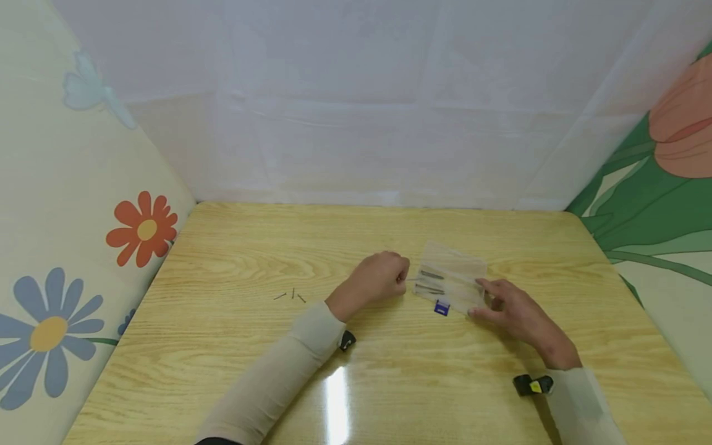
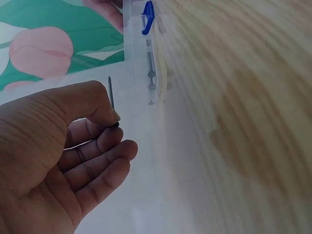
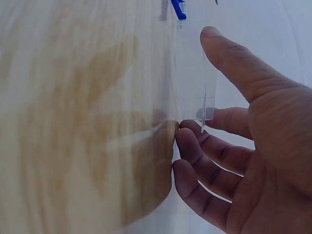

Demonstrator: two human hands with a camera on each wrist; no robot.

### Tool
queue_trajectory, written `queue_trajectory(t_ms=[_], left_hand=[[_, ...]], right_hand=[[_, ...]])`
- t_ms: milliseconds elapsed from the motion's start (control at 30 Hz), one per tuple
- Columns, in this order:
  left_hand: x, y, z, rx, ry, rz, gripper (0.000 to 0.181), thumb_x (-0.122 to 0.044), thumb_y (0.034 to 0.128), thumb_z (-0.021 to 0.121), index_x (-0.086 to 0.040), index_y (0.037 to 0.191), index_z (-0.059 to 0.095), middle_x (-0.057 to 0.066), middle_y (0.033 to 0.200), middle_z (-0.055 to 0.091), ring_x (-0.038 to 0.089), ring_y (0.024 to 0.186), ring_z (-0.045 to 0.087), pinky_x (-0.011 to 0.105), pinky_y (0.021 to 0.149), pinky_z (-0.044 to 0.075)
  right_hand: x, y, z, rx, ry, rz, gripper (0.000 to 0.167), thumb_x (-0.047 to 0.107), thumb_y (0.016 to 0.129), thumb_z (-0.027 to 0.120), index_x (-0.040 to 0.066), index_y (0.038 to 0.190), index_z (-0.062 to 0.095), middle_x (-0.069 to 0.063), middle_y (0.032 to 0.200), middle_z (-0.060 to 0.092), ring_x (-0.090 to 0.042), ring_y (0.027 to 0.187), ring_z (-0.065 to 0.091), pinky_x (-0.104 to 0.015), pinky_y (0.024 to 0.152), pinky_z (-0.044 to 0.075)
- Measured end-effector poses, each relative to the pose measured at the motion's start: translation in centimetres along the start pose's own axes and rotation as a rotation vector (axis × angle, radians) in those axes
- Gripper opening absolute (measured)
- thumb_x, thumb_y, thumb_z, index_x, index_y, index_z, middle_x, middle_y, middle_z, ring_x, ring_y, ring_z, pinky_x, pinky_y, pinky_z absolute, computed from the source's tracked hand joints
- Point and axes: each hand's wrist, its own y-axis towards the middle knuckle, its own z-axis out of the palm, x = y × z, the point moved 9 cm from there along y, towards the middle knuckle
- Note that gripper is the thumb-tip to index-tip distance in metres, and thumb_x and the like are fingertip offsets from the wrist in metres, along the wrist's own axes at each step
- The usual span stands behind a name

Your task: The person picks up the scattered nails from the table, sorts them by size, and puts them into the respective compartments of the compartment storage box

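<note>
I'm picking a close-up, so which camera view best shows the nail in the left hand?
Left wrist: the nail appears large in the left hand, its shaft and point clear. The head view shows only a thin sliver beside that hand; the right wrist view has a dark tip at its top edge, too little to identify.

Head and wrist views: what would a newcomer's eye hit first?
Likely the clear box, right of centre on the table, with a blue clip on its near edge. At its left, the left hand pinches a nail; the right hand touches its right edge. The big printed tulip at upper right competes.
</note>
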Motion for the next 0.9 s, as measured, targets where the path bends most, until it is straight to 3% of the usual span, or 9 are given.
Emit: queue_trajectory(t_ms=[467,600,733,900], left_hand=[[-2.5,1.8,0.8,0.015,0.031,0.049,0.017,-0.003,0.0848,0.068,-0.015,0.078,0.058,-0.004,0.074,0.055,0.011,0.065,0.048,0.024,0.057,0.038],[-2.5,2.0,1.3,0.041,0.036,0.027,0.007,-0.009,0.0872,0.069,-0.012,0.093,0.068,-0.002,0.087,0.064,0.011,0.071,0.053,0.023,0.060,0.044],[-2.3,2.0,2.0,0.062,0.040,0.006,0.019,-0.015,0.0902,0.070,-0.011,0.109,0.071,-0.001,0.099,0.067,0.009,0.078,0.056,0.022,0.064,0.048],[-2.2,1.8,1.8,0.058,0.038,-0.001,0.015,-0.016,0.0905,0.069,-0.012,0.105,0.071,-0.002,0.095,0.066,0.009,0.076,0.056,0.022,0.064,0.048]], right_hand=[[-0.1,0.0,0.1,0.010,0.029,0.039,0.079,0.037,0.092,0.078,-0.003,0.151,0.046,-0.024,0.129,0.055,-0.031,0.101,0.058,-0.050,0.083,0.049],[-0.2,0.0,0.1,0.010,0.036,0.042,0.079,0.037,0.092,0.078,-0.003,0.151,0.046,-0.024,0.130,0.055,-0.031,0.100,0.058,-0.049,0.083,0.049],[-0.2,0.0,0.1,0.010,0.034,0.038,0.078,0.037,0.092,0.079,-0.003,0.151,0.046,-0.023,0.128,0.056,-0.030,0.100,0.059,-0.049,0.083,0.049],[-0.1,0.0,0.0,0.009,0.027,0.038,0.078,0.036,0.092,0.079,-0.003,0.151,0.047,-0.023,0.127,0.056,-0.030,0.100,0.059,-0.049,0.083,0.049]])
